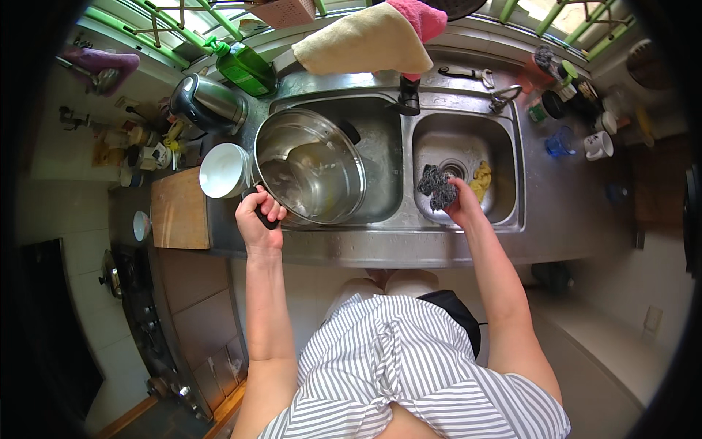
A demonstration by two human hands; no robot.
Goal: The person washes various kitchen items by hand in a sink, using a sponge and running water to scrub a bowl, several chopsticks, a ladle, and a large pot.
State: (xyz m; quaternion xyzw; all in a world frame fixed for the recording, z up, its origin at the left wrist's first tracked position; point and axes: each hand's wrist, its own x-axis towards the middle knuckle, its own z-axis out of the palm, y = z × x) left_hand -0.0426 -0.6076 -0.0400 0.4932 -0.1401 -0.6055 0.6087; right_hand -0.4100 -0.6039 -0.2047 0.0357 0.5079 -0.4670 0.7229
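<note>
My left hand (262,217) is closed around the black handle of a large stainless steel pot (310,164). The pot is tilted over the left sink basin (381,159), its mouth towards me, with wet-looking residue inside. In my right hand (463,203) is a dark grey scrubbing cloth or mesh scourer (437,187), held above the right sink basin (507,186). A crumpled yellow cloth (481,180) lies in that basin, right of the drain. The black faucet (408,96) stands behind the sinks, partly under a hanging cream towel (364,41).
White bowls (222,170), a wooden cutting board (181,208), an electric kettle (208,104) and a green pump bottle (244,68) stand left of the sink. On the right counter are a blue glass (559,141), a white mug (598,146) and several jars. A peeler (466,76) lies behind the right basin.
</note>
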